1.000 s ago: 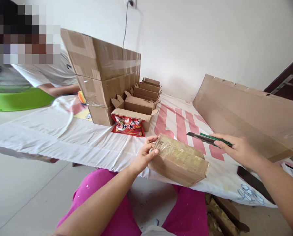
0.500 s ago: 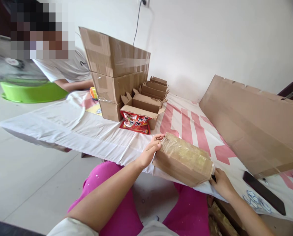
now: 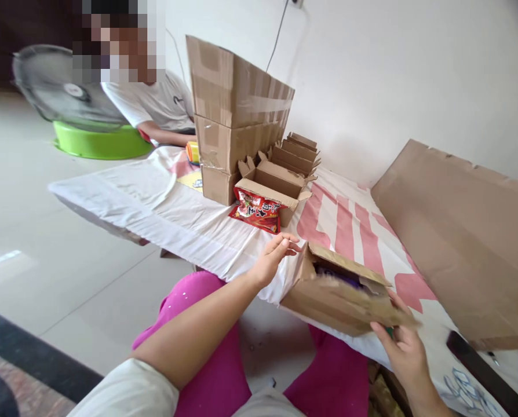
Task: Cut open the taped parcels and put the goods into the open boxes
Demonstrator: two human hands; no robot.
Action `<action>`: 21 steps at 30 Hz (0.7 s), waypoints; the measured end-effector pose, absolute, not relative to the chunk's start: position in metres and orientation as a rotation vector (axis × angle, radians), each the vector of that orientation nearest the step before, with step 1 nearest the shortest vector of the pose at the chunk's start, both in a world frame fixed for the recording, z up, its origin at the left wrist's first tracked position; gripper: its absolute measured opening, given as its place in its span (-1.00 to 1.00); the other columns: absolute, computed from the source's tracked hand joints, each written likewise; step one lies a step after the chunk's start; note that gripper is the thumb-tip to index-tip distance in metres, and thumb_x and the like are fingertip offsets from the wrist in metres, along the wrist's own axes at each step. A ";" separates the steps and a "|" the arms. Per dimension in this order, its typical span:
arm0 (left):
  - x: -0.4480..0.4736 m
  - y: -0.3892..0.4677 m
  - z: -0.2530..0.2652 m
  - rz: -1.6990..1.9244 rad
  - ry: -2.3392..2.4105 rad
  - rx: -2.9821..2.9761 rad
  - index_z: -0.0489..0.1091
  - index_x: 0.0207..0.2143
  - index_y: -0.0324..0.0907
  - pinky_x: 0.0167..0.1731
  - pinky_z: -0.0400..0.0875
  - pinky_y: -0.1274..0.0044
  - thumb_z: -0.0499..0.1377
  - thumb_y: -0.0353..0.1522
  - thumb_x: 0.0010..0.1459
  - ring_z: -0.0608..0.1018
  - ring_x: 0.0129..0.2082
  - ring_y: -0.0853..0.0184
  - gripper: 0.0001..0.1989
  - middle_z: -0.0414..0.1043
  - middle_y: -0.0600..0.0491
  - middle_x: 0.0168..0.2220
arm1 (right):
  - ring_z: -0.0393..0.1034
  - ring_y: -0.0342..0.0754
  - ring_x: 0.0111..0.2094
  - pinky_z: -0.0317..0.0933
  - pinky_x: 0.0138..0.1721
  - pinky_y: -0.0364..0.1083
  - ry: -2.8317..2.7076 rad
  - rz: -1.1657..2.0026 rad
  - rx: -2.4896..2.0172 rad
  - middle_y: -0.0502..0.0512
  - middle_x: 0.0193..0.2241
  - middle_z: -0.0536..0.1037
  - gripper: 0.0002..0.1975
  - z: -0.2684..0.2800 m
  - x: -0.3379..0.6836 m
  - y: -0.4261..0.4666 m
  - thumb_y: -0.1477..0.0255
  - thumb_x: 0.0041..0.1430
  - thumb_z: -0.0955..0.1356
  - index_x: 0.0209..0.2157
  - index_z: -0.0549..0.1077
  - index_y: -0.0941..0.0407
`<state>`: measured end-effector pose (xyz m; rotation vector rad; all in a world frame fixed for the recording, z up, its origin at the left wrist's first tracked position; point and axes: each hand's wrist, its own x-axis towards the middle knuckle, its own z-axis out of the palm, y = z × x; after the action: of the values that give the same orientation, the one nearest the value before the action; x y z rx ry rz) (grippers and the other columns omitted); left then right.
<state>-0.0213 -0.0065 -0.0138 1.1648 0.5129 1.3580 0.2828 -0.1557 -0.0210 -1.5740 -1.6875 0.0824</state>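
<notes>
Box (image 3: 341, 298) at lower centre, overhanging the table (image 3: 124, 200) edge, top flaps already open, purple contents showing, nothing out yet. Left hand (image 3: 276, 258) spread, fingertips on its left flap; right hand (image 3: 400, 347) grips the near-right flap. Cardboard sheet (image 3: 463, 231) crowds the right; left of the table is free.

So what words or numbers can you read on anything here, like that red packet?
Nothing here reads clearly.
Red snack packet: big printed characters, too blurred to read.
White shirt of the other person: a small dark mark, too small to read.
Table cover: red stripes and a blue drawing, no readable words.
Cardboard boxes: plain tape, no print showing.
</notes>
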 end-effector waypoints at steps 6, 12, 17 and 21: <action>-0.031 0.007 -0.017 1.196 0.788 1.232 0.33 -0.36 -0.18 -0.28 0.31 0.48 0.27 -0.26 -0.03 0.41 -0.38 0.38 -0.77 0.34 0.11 -0.41 | 0.15 0.29 0.21 0.23 0.05 0.29 -1.669 -0.021 -1.468 0.20 0.20 0.22 -0.91 -0.027 0.290 -0.165 0.37 0.13 0.36 -0.29 0.38 0.01; -0.037 -0.005 -0.008 1.059 0.702 1.480 0.33 -0.25 -0.16 -0.16 0.33 0.41 0.23 -0.16 0.06 0.42 -0.17 0.28 -0.69 0.37 0.01 -0.21 | 0.21 0.26 0.15 0.18 0.09 0.31 -1.674 -0.132 -1.427 0.21 0.19 0.20 -0.85 -0.026 0.280 -0.169 0.42 0.13 0.36 -0.21 0.44 0.03; -0.041 -0.016 -0.002 1.031 0.545 1.596 0.16 0.04 -0.06 0.03 0.27 0.29 0.33 -0.16 -0.05 0.32 0.11 0.12 -0.36 0.24 -0.09 0.07 | 0.28 0.17 0.06 0.30 -0.02 0.18 -1.745 -0.292 -1.327 0.18 0.13 0.21 -0.77 -0.025 0.269 -0.182 0.45 0.10 0.40 -0.16 0.51 0.02; -0.041 -0.021 0.001 1.044 0.539 1.673 0.04 0.16 0.01 0.14 0.15 0.23 0.31 -0.29 -0.03 0.23 0.19 0.09 -0.27 0.18 -0.08 0.14 | 0.26 0.14 0.07 0.33 -0.06 0.13 -1.825 -0.341 -1.344 0.19 0.11 0.22 -0.68 -0.022 0.262 -0.188 0.47 0.15 0.35 -0.04 0.47 -0.03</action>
<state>-0.0411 -0.0213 0.0012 1.6730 0.5386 1.0440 0.2616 -0.1876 -0.0217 -1.3443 -1.8253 -0.3411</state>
